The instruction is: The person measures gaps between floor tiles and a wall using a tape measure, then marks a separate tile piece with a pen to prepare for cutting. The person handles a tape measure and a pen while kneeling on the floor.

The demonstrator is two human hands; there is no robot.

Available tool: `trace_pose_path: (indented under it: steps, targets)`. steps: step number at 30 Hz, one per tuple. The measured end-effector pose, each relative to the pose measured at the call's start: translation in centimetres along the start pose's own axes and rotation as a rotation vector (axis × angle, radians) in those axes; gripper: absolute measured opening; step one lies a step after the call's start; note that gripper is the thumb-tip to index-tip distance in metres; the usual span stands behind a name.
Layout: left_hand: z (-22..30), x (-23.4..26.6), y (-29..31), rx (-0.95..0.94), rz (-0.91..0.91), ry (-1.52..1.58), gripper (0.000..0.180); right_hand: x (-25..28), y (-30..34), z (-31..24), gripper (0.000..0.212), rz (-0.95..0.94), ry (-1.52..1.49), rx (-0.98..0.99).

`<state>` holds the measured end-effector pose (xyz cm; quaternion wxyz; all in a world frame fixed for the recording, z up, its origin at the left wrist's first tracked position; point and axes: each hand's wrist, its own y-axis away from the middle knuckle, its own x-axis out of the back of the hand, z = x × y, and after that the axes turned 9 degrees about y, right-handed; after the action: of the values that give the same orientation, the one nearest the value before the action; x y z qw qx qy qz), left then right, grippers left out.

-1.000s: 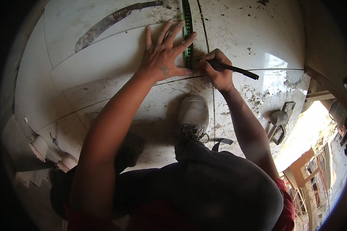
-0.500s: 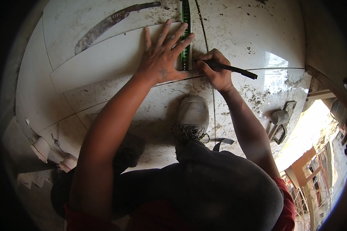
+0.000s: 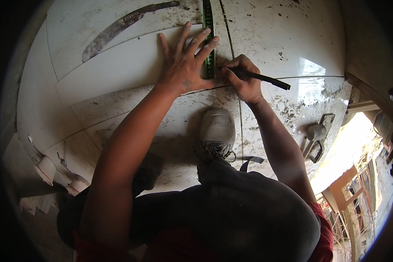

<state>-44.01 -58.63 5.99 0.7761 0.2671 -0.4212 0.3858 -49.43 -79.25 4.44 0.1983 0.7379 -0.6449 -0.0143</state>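
Note:
My left hand point(image 3: 184, 67) lies flat with its fingers spread over a white tile strip point(image 3: 118, 65). Its thumb and fingertips rest against a green and black measuring tape point(image 3: 208, 56), which runs away from me along the strip's right end. In my right hand point(image 3: 245, 81) is a black marker pen point(image 3: 266, 79), gripped between thumb and fingers. The pen's writing end is beside the tape's near end, close to my left thumb, and is partly hidden by my fingers.
A long curved blade point(image 3: 125, 22) lies beyond the strip on the dirty tiled floor point(image 3: 266, 39). My shoe point(image 3: 217, 126) is just nearer than the tape. A handled tool point(image 3: 317, 135) rests at the right. Two white cups point(image 3: 45, 168) stand at the left, and wood scraps point(image 3: 343, 190) lie far right.
The view has shifted very slightly. Both hands, the tape and the pen keep nearly the same places relative to one another.

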Motion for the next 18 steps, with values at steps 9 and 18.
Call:
trace_pose_path:
  steps: [9, 18]
  targets:
    - [-0.04, -0.05, -0.27, -0.009, 0.003, -0.001, 0.108, -0.1, 0.1, -0.57, 0.016, 0.004, 0.03, 0.008]
    - [-0.05, -0.01, -0.4, 0.001, -0.049, -0.078, 0.11, -0.18, 0.09, -0.45, 0.016, 0.017, 0.104, 0.011]
